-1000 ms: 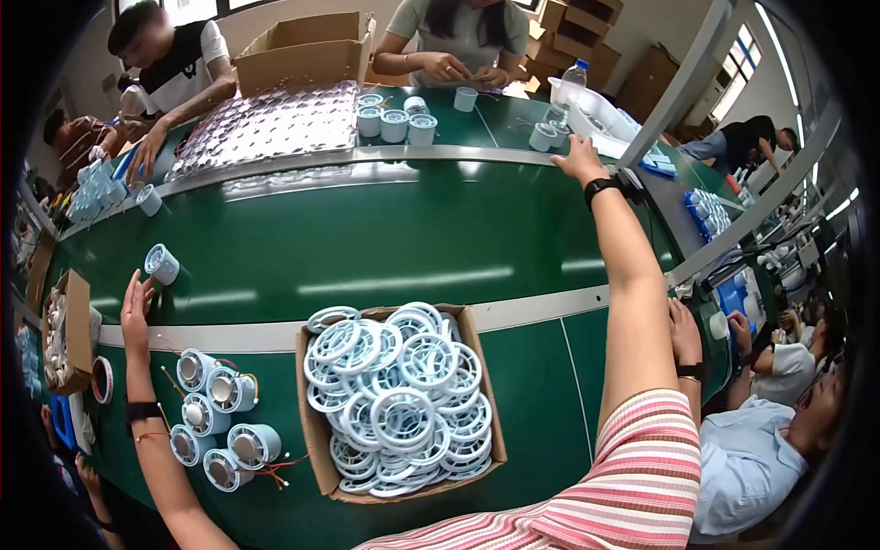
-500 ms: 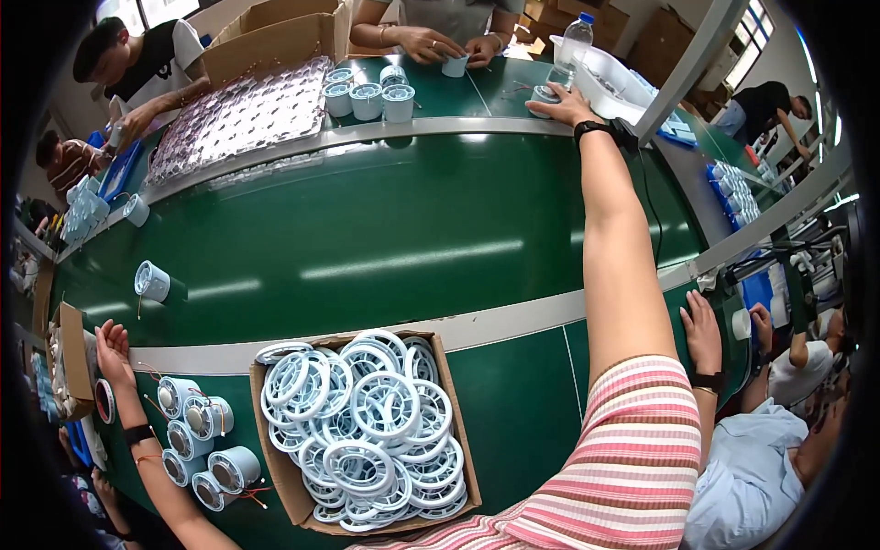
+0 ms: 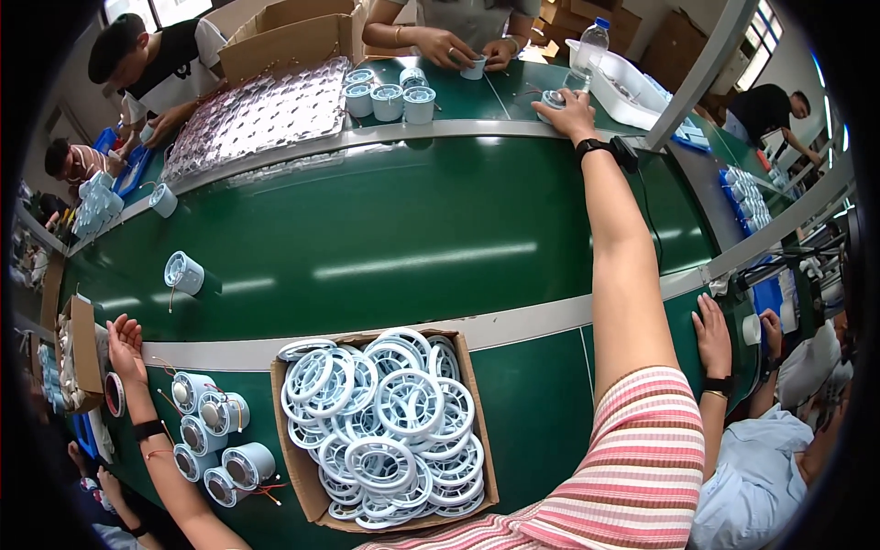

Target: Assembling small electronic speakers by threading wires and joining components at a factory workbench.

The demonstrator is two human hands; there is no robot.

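Upper right of the frame: right hand (image 3: 570, 112), black band at the wrist, thumb and fingers set about a pale-blue motor housing (image 3: 551, 97) and touching it, though from where I stand I cannot tell whether they are clamped on it; near it, one clear bottle (image 3: 587, 57) with blue cap, beside a white plastic tub (image 3: 616, 108); lower left: left hand (image 3: 126, 349), palm showing, fingers apart, empty, near a red-edged roll (image 3: 114, 394); just right of its forearm, six wired motor housings (image 3: 249, 466), grouped on the green bench (image 3: 532, 394); lower centre: one open cardboard carton (image 3: 302, 458), heaped with pale-blue spoked rings (image 3: 380, 463); left of centre: a single wired cup (image 3: 184, 273), well apart on the green surface; upper centre: five pale-blue cups (image 3: 388, 104) in a cluster, a silvery moulded sheet (image 3: 257, 119) to their left, and a co-worker's hands (image 3: 443, 48) at another cup (image 3: 473, 68).
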